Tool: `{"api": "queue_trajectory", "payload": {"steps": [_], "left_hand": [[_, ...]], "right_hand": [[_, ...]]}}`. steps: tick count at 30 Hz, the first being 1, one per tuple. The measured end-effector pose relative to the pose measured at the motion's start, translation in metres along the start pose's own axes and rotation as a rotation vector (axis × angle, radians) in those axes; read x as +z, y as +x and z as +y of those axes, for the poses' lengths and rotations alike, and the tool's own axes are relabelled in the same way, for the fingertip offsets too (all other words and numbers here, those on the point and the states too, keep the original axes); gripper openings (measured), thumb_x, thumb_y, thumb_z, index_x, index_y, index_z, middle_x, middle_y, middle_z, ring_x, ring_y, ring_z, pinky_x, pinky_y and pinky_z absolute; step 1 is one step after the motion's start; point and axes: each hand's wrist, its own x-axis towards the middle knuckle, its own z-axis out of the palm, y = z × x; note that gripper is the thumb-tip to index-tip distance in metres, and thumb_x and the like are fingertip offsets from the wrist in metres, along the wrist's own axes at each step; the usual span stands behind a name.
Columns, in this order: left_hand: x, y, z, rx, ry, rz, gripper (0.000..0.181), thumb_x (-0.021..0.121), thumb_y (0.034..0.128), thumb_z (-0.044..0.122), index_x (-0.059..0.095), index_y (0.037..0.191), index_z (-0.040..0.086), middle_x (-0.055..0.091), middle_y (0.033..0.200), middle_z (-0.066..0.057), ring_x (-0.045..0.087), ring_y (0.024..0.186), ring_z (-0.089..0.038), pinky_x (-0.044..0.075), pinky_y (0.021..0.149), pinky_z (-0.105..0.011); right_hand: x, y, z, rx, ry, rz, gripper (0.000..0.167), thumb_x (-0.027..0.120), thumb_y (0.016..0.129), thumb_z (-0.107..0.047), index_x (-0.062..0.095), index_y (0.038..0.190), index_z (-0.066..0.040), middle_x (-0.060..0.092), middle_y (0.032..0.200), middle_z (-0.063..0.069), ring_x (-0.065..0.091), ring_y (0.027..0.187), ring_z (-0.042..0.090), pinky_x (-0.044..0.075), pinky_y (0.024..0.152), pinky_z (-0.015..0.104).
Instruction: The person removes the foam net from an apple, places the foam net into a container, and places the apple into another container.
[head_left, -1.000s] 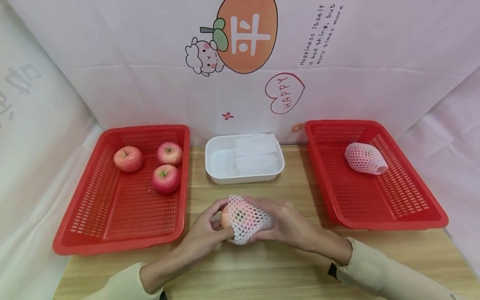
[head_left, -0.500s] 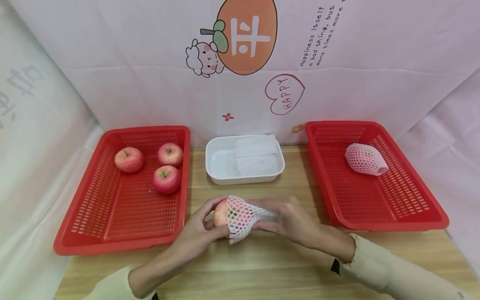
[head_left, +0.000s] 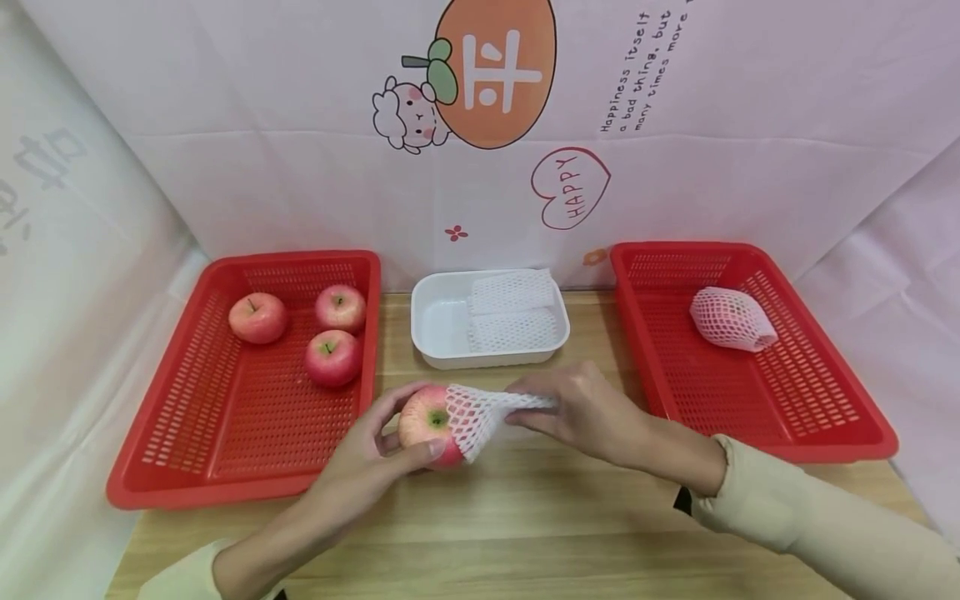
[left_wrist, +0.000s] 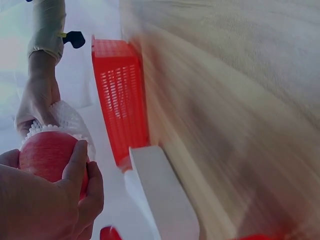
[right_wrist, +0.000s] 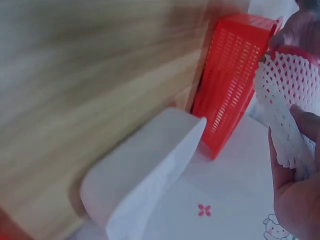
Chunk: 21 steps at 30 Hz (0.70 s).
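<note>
A red apple (head_left: 425,414) is held in my left hand (head_left: 365,457), the fingers and thumb curled round its left side. White foam netting (head_left: 469,415) covers only the apple's right part, so the stem end lies bare. My right hand (head_left: 585,414) pinches the gathered right end of this netting between thumb and fingers. In the left wrist view the bare red side of the apple (left_wrist: 46,152) faces the camera. The right wrist view shows the netting (right_wrist: 285,100) stretched from the right hand's fingers toward the apple.
On the left stands a red basket (head_left: 366,417) with three bare apples. A white tray (head_left: 487,361) at the back middle holds folded foam nets (head_left: 512,310). The red basket (head_left: 652,392) at right contains one netted apple (head_left: 731,317). All stand on a wooden table (head_left: 525,533).
My left hand has moved left with the apple, and more of the apple's skin is bare. The netting has slid off toward the right hand, which has shifted slightly right.
</note>
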Motion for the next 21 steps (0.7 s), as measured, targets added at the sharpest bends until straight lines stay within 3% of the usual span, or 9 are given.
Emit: {"api": "queue_trajectory", "payload": {"steps": [5,11,21], "left_hand": [[-0.01,-0.008,0.01,0.017,0.041,0.036,0.067,0.079,0.096,0.018,0.046,0.155,0.015,0.048,0.153,-0.014,0.062,0.127,-0.026,0.06,0.093,-0.028],[-0.023,-0.016,0.025,0.022,0.078,0.069,0.068,0.077,0.0972,0.018,0.043,0.156,0.015,0.048,0.154,-0.013,0.063,0.124,-0.023,0.06,0.093,-0.029],[-0.058,-0.022,0.05,0.024,0.144,0.145,0.071,0.073,0.1019,0.025,0.033,0.16,0.022,0.039,0.158,-0.006,0.058,0.127,-0.022,0.062,0.091,-0.031]], "right_hand": [[-0.017,0.018,0.004,-0.006,-0.027,-0.009,0.027,0.095,0.077,-0.007,0.082,0.101,-0.006,0.08,0.093,-0.001,0.072,0.077,0.004,0.061,0.072,0.019],[-0.033,0.042,0.013,0.041,-0.097,-0.025,0.031,0.095,0.079,-0.009,0.082,0.107,-0.005,0.081,0.097,0.003,0.076,0.083,0.012,0.064,0.076,0.028],[-0.043,0.085,0.042,0.133,-0.21,-0.048,0.03,0.091,0.085,-0.013,0.081,0.11,-0.001,0.081,0.101,0.012,0.078,0.085,0.024,0.065,0.078,0.037]]}}
